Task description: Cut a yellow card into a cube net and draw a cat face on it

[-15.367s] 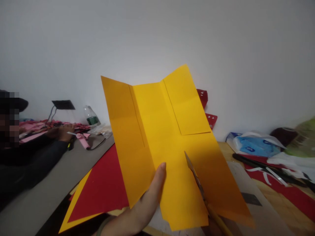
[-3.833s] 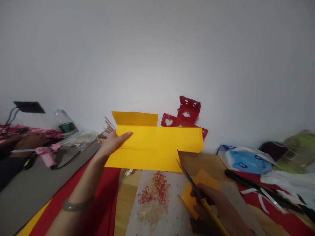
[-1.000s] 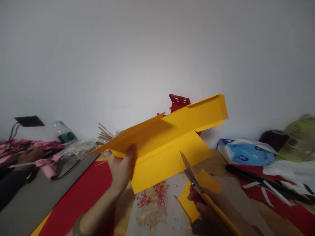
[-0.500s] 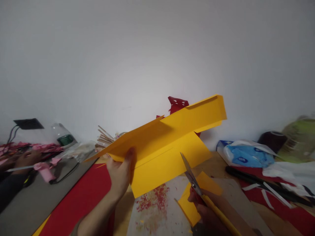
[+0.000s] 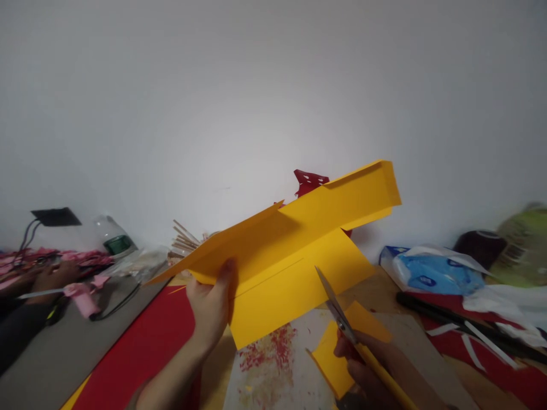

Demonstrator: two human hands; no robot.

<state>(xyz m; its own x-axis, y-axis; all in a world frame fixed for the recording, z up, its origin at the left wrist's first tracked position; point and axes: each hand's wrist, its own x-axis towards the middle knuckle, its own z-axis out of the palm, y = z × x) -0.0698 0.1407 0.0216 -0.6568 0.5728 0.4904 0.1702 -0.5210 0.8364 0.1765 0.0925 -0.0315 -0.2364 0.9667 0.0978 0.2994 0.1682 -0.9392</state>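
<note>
Pinches folded yellow card in L hand, w/ thumb on inner face. Holds it up off wooden table, tilted w/ R end higher, partly over white board w/ red + tan smears. Grips scissors in R hand; points blades up-L, in front of card's lower flap in this view. Can't tell if touching. Has long yellow item by same hand too, unclear what. Has yellow scraps just beside R hand; can't tell if held or lying loose.

Behind card: red cut-out, partly hidden, nr wall; thin sticks to L. On R side: blue pack, long black item, white strips on red sheet. Far L: co-worker's hand nr pink piece.
</note>
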